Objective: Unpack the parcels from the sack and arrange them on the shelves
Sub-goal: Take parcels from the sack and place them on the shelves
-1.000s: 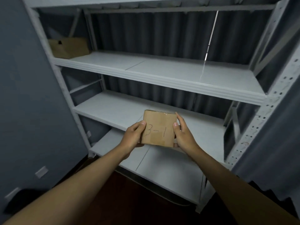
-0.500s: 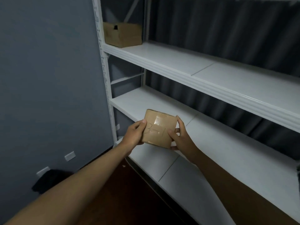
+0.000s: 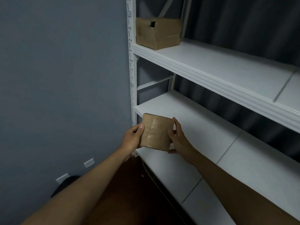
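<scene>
White shelves [image 3: 211, 62]; taped brown parcel [image 3: 155, 132]

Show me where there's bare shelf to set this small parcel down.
The middle shelf right behind the small parcel is bare from the left upright rightward. The upper shelf is free right of the cardboard box, which crowds its left end. The lowest shelf also looks bare. The left hand and right hand both grip the parcel.

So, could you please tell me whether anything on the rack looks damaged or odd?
Yes: the cardboard box on the upper shelf has a ragged dark hole near its top edge and looks creased.
</scene>
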